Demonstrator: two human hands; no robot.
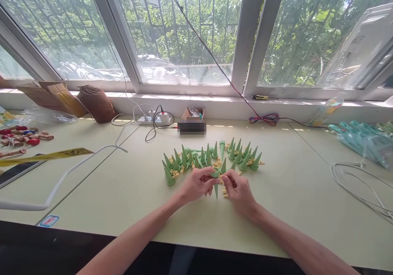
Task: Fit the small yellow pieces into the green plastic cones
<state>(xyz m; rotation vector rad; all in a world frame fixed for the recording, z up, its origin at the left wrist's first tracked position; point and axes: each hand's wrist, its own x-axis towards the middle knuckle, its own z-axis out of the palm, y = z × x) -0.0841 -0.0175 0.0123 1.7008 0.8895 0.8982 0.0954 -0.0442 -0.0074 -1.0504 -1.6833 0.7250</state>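
My left hand [199,183] pinches a green plastic spike [216,191] by its wide end, with its tip pointing down. Right beside it, the fingers of my right hand [239,188] are pressed together close to the spike's rim; what they hold is too small and covered to make out. Just beyond both hands stand several more green spikes [245,162], most with tips up. Small yellow pieces [225,193] lie by my right hand, and others are scattered among the spikes.
Behind the spikes are a dark blurred block [192,128] and a small cardboard box [186,113]. A power strip [147,120] with cables stands at the back. White cable [70,170] crosses the left side. Teal plastic items [359,138] and a coiled cord [344,176] lie right.
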